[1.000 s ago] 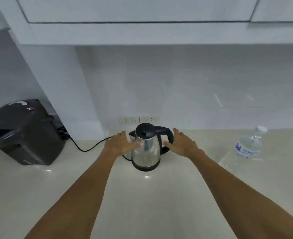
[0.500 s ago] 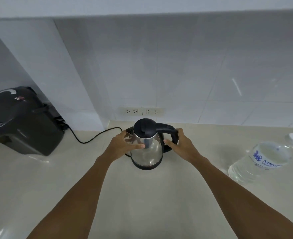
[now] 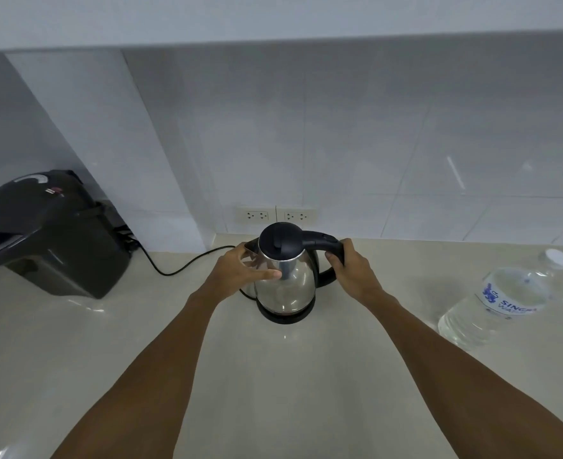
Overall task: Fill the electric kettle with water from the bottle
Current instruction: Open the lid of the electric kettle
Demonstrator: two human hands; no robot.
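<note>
Right hand (image 3: pixel 353 270) now gripping kettle (image 3: pixel 285 279) — beige countertop (image 3: pixel 273 376), white tiles (image 3: pixel 373 144)

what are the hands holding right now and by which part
The kettle: right hand grips its black handle, left hand steadies the steel body.

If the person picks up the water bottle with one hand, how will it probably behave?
The water bottle looks nearly full, so it is probably heavy for its size. Its clear thin plastic wall may give a little under a squeeze. It stands upright with its white cap on, so it should not spill if tipped.
</note>
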